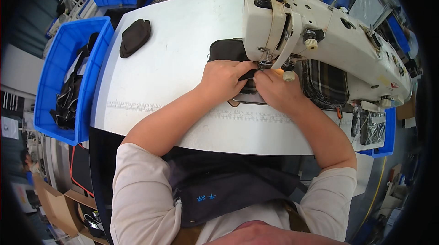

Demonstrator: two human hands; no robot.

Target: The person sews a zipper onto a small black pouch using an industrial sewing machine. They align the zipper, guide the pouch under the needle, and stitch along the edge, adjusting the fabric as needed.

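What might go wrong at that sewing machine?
The fingertips of the left hand and right hand are close to the presser foot of the sewing machine, so one might get pinched. The dark fabric at their fingertips could also shift or pucker.

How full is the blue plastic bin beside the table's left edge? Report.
Partly full: dark fabric strips lie in the blue plastic bin, and bare inner wall shows.

The bright white tabletop point(183, 48) bends with fisheye distortion.
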